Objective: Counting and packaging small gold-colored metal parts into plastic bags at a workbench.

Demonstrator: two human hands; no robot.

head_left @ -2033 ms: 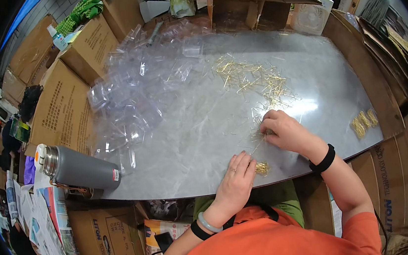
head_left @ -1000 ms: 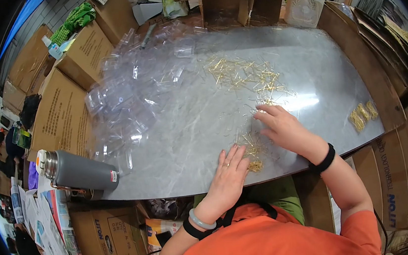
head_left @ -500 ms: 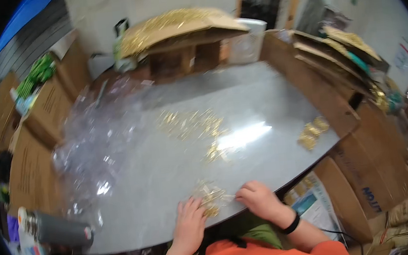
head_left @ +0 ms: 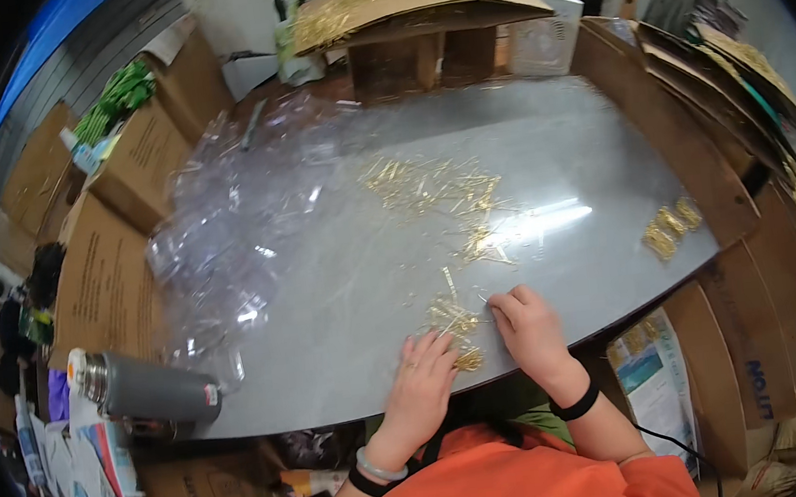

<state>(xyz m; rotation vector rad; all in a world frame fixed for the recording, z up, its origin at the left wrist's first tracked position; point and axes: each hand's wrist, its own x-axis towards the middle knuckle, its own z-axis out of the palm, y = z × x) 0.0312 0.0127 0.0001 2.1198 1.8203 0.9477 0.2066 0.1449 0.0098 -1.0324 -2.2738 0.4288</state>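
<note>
Near the front edge of the grey table [head_left: 345, 302] lies a small pile of thin, gold, pin-like pieces [head_left: 451, 317]. My left hand [head_left: 419, 382] rests flat beside it, fingers stretched out along the pile's left side. On the other side, my right hand [head_left: 528, 327] has thumb and fingertips pinched together; a thin sliver shows at the tips, too small to make out. Farther back, a larger scatter of gold pieces [head_left: 440, 191] spreads over the table. Several small gold bundles [head_left: 669, 228] lie at the right edge.
Crumpled clear plastic bags [head_left: 238, 207] cover the table's left side. A grey thermos [head_left: 155, 386] lies at the front left. Cardboard boxes [head_left: 103, 289] flank the left. A cardboard sheet [head_left: 432, 14] with gold pieces stands at the back; a cardboard wall [head_left: 671, 118] borders the right.
The whole view has shifted, so the table sits higher and farther right. My right hand has moved slightly away from the front edge, still pinched. My left hand stays beside the pile.
</note>
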